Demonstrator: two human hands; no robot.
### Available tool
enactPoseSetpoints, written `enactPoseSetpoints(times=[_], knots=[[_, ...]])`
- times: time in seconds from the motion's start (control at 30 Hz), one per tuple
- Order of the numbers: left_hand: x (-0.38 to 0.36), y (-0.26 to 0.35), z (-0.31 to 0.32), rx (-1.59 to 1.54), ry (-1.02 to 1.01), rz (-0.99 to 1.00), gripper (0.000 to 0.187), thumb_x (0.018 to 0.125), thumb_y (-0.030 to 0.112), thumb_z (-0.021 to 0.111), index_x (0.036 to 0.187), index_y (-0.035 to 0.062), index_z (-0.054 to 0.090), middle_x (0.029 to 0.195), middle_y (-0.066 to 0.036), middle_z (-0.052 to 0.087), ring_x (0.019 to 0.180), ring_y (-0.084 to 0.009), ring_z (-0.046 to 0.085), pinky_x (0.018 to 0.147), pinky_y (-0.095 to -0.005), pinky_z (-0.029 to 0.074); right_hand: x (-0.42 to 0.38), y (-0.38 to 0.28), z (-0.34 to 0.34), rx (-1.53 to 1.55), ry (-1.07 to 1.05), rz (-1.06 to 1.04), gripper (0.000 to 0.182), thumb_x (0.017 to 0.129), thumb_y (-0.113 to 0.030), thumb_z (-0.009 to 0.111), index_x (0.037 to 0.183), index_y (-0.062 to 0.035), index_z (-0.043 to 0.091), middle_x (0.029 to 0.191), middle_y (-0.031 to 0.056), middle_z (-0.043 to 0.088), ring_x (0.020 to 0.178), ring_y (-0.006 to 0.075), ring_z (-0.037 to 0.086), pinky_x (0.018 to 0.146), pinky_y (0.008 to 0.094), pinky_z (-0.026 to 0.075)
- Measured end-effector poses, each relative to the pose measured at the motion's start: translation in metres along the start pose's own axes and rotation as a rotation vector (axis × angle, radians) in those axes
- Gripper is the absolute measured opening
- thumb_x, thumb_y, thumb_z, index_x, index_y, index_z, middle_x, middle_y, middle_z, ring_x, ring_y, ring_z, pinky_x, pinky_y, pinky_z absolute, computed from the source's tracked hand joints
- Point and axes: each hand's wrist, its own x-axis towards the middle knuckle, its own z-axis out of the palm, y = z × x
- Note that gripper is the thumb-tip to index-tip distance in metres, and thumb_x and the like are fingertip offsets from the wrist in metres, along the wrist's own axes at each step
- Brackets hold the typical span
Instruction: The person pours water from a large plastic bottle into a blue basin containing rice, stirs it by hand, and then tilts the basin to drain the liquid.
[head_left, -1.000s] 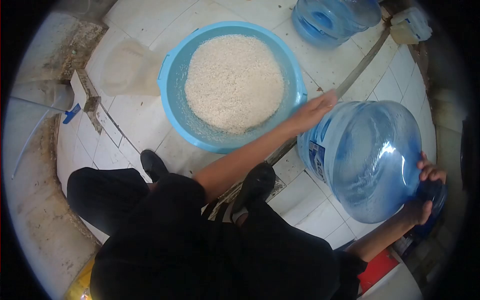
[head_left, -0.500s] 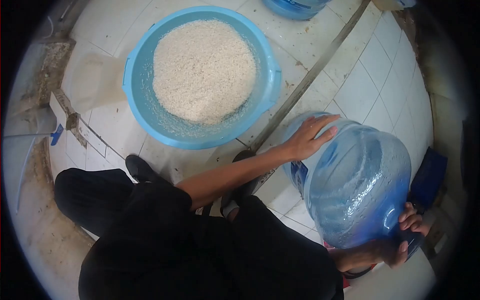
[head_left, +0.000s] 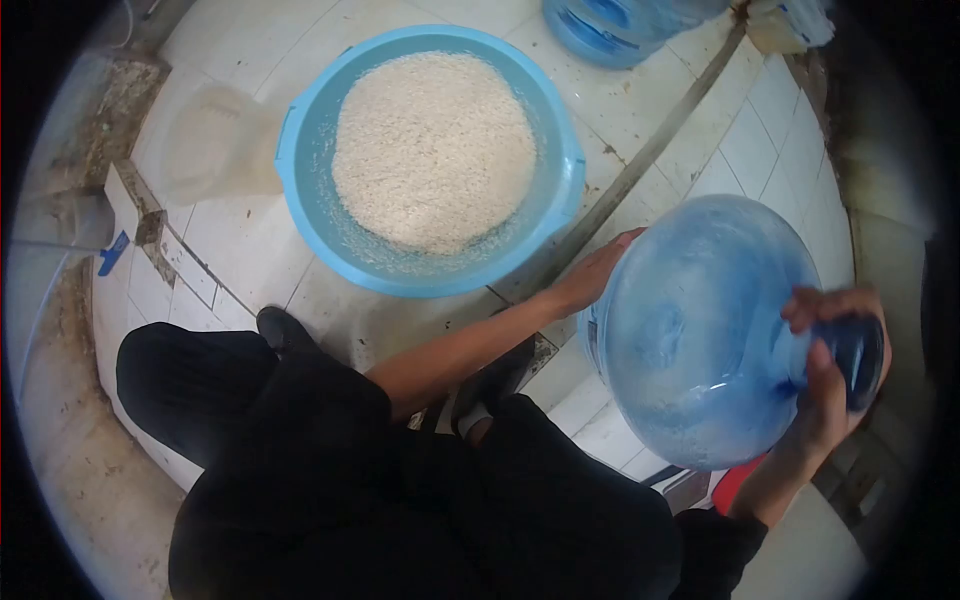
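Note:
A large clear blue water jug [head_left: 700, 330] is tilted at the right, its neck pointing right. My left hand [head_left: 595, 272] presses against the jug's far left side, fingers stretched along it and fingertips partly hidden. My right hand [head_left: 835, 390] is wrapped around the neck, with the thumb on the near side. A dark blue cap-like piece [head_left: 855, 350] covers the neck end inside this grip. Ahead of me, a light blue plastic basin [head_left: 300, 200] on the floor holds a heap of white rice grains [head_left: 430, 150].
A second blue water jug [head_left: 610, 30] stands beyond the basin. A translucent plastic container [head_left: 215, 150] lies left of the basin. A dark groove [head_left: 660, 140] crosses the white floor tiles. Something red [head_left: 735, 482] shows below the held jug. A small blue object [head_left: 113, 253] is at far left.
The jug has turned and risen, its shoulder now facing me. My right hand has moved up with the neck; my left hand has slid from its top to its side. The view has shifted slightly.

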Motion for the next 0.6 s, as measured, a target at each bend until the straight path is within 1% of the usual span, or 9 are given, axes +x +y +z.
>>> enactPoseSetpoints(times=[0.03,0.1,0.17,0.23,0.3,0.37,0.4,0.47,0.6], knots=[[-0.006,0.011,-0.007,0.040,0.025,-0.070,0.067,0.109,0.052,0.020,0.153,0.0049,0.036,0.154,-0.019,0.042,0.144,-0.0285,0.038,0.119,-0.0394,0.028,0.014,-0.007,0.012,-0.029,-0.089,0.002,0.042,0.074,-0.031,0.069,0.098,0.0018,0.057,0.080,0.0136,0.061,0.083,0.0249,0.063,0.091,0.0407,0.048],[-0.005,-0.007,-0.028,0.009,0.133,-0.029,0.048,0.110,0.036,0.036,0.142,0.0043,0.052,0.143,-0.019,0.053,0.138,-0.0310,0.045,0.117,-0.0381,0.032,0.038,-0.025,0.038,-0.044,-0.152,0.014,0.037,0.074,-0.027,0.069,0.095,0.0018,0.058,0.080,0.0128,0.063,0.082,0.0227,0.064,0.087,0.0367,0.049],[-0.021,-0.001,-0.051,0.420,0.444,0.452,0.027,0.100,0.018,0.058,0.122,0.0042,0.066,0.126,-0.019,0.063,0.126,-0.0333,0.054,0.113,-0.0391,0.036,0.055,-0.039,0.060,-0.067,-0.210,0.033,0.031,0.074,-0.022,0.069,0.092,0.0018,0.059,0.080,0.0120,0.064,0.080,0.0205,0.064,0.082,0.0327,0.049],[-0.046,0.002,-0.092,0.583,0.798,0.633,0.020,0.087,0.006,0.070,0.106,0.0040,0.069,0.113,-0.018,0.067,0.114,-0.0355,0.060,0.108,-0.0426,0.039,0.067,-0.049,0.082,-0.104,-0.279,0.076,0.022,0.074,-0.015,0.068,0.086,0.0007,0.059,0.079,0.0091,0.065,0.077,0.0167,0.064,0.075,0.0282,0.048],[-0.090,0.015,-0.131,0.911,1.357,0.616,0.032,0.084,0.010,0.074,0.114,0.0033,0.065,0.124,-0.015,0.062,0.122,-0.0330,0.053,0.109,-0.0479,0.035,0.080,-0.052,0.100,-0.082,-0.316,0.016,0.018,0.072,-0.011,0.069,0.083,-0.0005,0.059,0.076,0.0064,0.064,0.075,0.0137,0.063,0.074,0.0261,0.047],[-0.125,0.007,-0.160,0.731,2.041,0.574,0.046,0.085,0.009,0.075,0.126,-0.0009,0.057,0.131,-0.019,0.058,0.128,-0.0333,0.049,0.112,-0.0479,0.032,0.088,-0.054,0.117,-0.091,-0.353,0.006,0.019,0.074,-0.012,0.076,0.080,-0.0030,0.060,0.074,0.0012,0.061,0.070,0.0088,0.059,0.069,0.0236,0.046],[-0.134,-0.009,-0.160,0.721,2.056,0.570,0.046,0.085,0.009,0.075,0.126,-0.0009,0.057,0.131,-0.019,0.058,0.128,-0.0333,0.049,0.112,-0.0479,0.032,0.090,-0.055,0.122,-0.095,-0.364,-0.004,0.019,0.074,-0.012,0.076,0.080,-0.0030,0.060,0.074,0.0012,0.061,0.070,0.0088,0.059,0.069,0.0236,0.046],[-0.150,-0.033,-0.163,0.181,2.014,0.226,0.052,0.087,0.003,0.068,0.135,-0.0054,0.050,0.132,-0.022,0.057,0.126,-0.0337,0.051,0.112,-0.0454,0.033,0.096,-0.057,0.134,-0.122,-0.395,0.009,0.020,0.073,-0.013,0.077,0.079,-0.0031,0.060,0.074,0.0010,0.061,0.070,0.0094,0.060,0.070,0.0242,0.047],[-0.137,-0.023,-0.161,-0.279,1.815,0.250,0.048,0.092,0.000,0.056,0.139,-0.0068,0.048,0.138,-0.021,0.054,0.126,-0.0324,0.053,0.109,-0.0409,0.038,0.102,-0.063,0.151,-0.170,-0.405,0.022,0.020,0.073,-0.012,0.078,0.080,-0.0029,0.061,0.074,0.0015,0.062,0.071,0.0105,0.060,0.072,0.0248,0.048]])
